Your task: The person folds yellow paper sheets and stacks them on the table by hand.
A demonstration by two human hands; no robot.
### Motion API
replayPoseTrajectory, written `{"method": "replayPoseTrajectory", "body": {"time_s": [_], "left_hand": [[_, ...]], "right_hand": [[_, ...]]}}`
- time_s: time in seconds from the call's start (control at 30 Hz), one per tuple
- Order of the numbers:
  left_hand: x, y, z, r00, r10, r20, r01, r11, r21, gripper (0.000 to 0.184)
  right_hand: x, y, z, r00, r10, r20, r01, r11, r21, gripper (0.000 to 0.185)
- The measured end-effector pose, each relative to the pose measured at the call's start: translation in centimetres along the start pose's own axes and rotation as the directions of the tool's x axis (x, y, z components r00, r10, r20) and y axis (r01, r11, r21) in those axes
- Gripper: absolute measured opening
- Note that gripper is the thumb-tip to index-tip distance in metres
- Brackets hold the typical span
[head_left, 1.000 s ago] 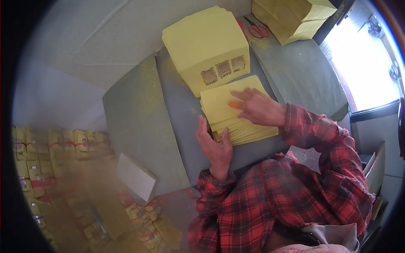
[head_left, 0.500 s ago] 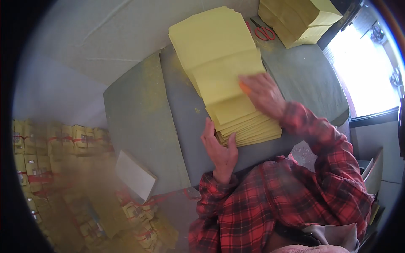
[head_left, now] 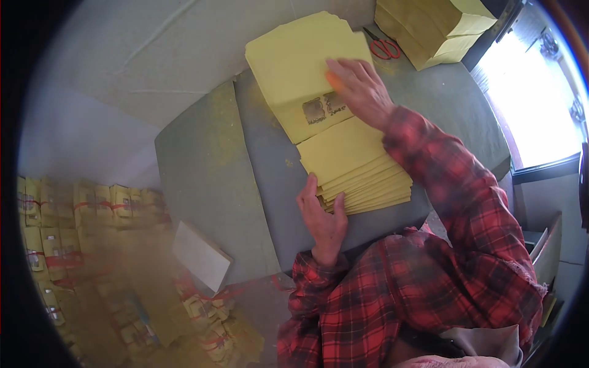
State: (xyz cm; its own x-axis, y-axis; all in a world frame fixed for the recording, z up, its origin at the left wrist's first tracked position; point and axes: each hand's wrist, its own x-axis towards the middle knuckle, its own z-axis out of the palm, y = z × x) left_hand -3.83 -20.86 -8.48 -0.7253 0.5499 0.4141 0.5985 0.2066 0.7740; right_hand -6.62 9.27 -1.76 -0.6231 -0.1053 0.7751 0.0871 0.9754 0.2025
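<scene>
Two overlapping piles of yellow paper envelopes lie in front of me. The upper pile (head_left: 300,61) shows a dark printed block and lettering near its lower edge. Below it, the nearer pile (head_left: 350,147) is fanned, its edges stepped toward me. My right hand (head_left: 365,95) lies over the upper pile, fingers stretched out and slightly blurred, with something orange at a fingertip. My left hand (head_left: 322,221) is at the near left corner of the fanned pile, thumb and fingers apart, touching its edges.
Red-handled scissors (head_left: 385,49) lie beyond the piles, near a large yellow paper block (head_left: 429,27). A white board (head_left: 201,256) leans by the table's left edge (head_left: 215,184). Bundled yellow envelopes with red bands (head_left: 116,202) fill the lower left. A bright window is at right.
My right hand has moved up and left from the fanned pile to the upper pile. The yellow paper that bridged both piles no longer does, and the printed block now shows. My left hand stays put.
</scene>
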Motion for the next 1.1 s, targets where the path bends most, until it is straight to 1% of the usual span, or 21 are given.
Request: {"method": "replayPoseTrajectory", "body": {"time_s": [0.07,0.13,0.17,0.2,0.23,0.33,0.37,0.4,0.47,0.5,0.57,0.67,0.73,0.8,0.83,0.87,0.9,0.97,1.0,1.07,1.1], "left_hand": [[0.0,0.1,0.1,1.000,-0.023,0.008,0.023,1.000,-0.002,0.076],[0.1,-0.1,0.3,0.999,-0.016,-0.028,0.016,1.000,-0.008,0.075],[0.1,-0.1,0.4,0.998,-0.005,-0.059,0.004,1.000,-0.009,0.074],[0.2,-0.2,0.5,0.996,0.008,-0.088,-0.009,1.000,-0.008,0.074],[0.3,-0.2,0.5,0.994,0.024,-0.111,-0.025,1.000,-0.007,0.073],[0.2,0.0,0.4,0.998,-0.008,-0.065,0.007,1.000,-0.021,0.072],[0.2,0.1,0.3,0.998,-0.028,-0.054,0.026,0.999,-0.022,0.072],[0.2,0.2,0.2,0.998,-0.048,-0.042,0.047,0.999,-0.021,0.072],[0.3,0.3,0.0,0.997,-0.072,-0.017,0.072,0.997,-0.011,0.072],[0.3,0.4,0.0,0.995,-0.100,0.012,0.100,0.995,-0.004,0.072],[0.1,0.5,-0.2,0.985,-0.157,0.072,0.157,0.988,0.010,0.073],[0.2,0.3,-0.2,0.993,-0.115,0.038,0.114,0.993,0.008,0.073],[0.2,0.1,0.1,0.997,-0.071,0.007,0.071,0.997,-0.001,0.073],[0.3,-0.1,0.3,0.997,-0.073,-0.020,0.073,0.997,-0.013,0.072],[0.3,-0.1,0.4,0.997,-0.070,-0.041,0.069,0.997,-0.019,0.072],[0.4,-0.1,0.4,0.996,-0.065,-0.056,0.063,0.998,-0.024,0.072],[0.4,0.0,0.3,0.996,-0.057,-0.070,0.055,0.998,-0.028,0.072],[0.4,-0.1,0.5,0.997,-0.051,-0.058,0.049,0.998,-0.032,0.072],[0.4,-0.2,0.6,0.997,-0.051,-0.056,0.049,0.998,-0.033,0.072],[0.3,-0.3,0.5,0.997,-0.054,-0.052,0.053,0.998,-0.029,0.072],[0.3,-0.2,0.4,0.997,-0.055,-0.054,0.053,0.998,-0.024,0.072]], "right_hand": [[-2.9,-1.6,-2.8,0.995,0.011,0.104,-0.018,0.998,0.062,0.041],[-6.3,-3.7,-6.0,0.966,0.014,0.259,-0.064,0.980,0.187,0.036],[-7.2,-4.6,-7.1,0.965,0.014,0.262,-0.065,0.981,0.185,0.036],[-7.8,-5.2,-8.3,0.817,-0.003,0.577,-0.200,0.937,0.287,0.037],[-8.0,-5.4,-9.1,0.575,-0.067,0.815,-0.363,0.872,0.328,0.038],[-3.9,-5.2,-9.4,0.603,-0.057,0.795,-0.376,0.859,0.348,0.041],[-2.3,-5.2,-8.3,0.797,0.025,0.603,-0.243,0.928,0.284,0.039],[-0.8,-5.0,-7.1,0.933,0.063,0.354,-0.133,0.975,0.179,0.038],[1.2,-3.4,-3.1,0.979,0.092,0.183,-0.095,0.995,0.009,0.043],[1.3,-2.0,-1.4,0.979,0.091,0.180,-0.095,0.995,0.013,0.043],[1.2,-0.1,0.8,0.996,0.052,0.068,-0.051,0.999,-0.018,0.041],[-1.2,-0.6,-1.2,0.999,0.033,0.037,-0.034,0.998,0.049,0.041],[-4.6,-2.5,-4.0,0.991,0.012,0.132,-0.035,0.985,0.167,0.039],[-8.2,-4.2,-6.5,0.929,-0.024,0.371,-0.076,0.965,0.252,0.039],[-7.5,-4.5,-7.5,0.927,-0.021,0.374,-0.079,0.965,0.249,0.039],[-6.0,-4.6,-9.0,0.716,-0.069,0.695,-0.193,0.937,0.291,0.038],[-5.0,-4.9,-9.9,0.402,-0.143,0.904,-0.317,0.905,0.284,0.038],[-4.4,-5.2,-9.0,0.774,-0.013,0.633,-0.294,0.878,0.378,0.037],[-3.2,-5.2,-8.1,0.777,-0.016,0.629,-0.289,0.879,0.380,0.037],[0.3,-4.5,-5.1,0.969,0.069,0.235,-0.089,0.993,0.075,0.038],[1.3,-3.5,-3.0,0.988,0.062,0.142,-0.071,0.996,0.057,0.039]]}}
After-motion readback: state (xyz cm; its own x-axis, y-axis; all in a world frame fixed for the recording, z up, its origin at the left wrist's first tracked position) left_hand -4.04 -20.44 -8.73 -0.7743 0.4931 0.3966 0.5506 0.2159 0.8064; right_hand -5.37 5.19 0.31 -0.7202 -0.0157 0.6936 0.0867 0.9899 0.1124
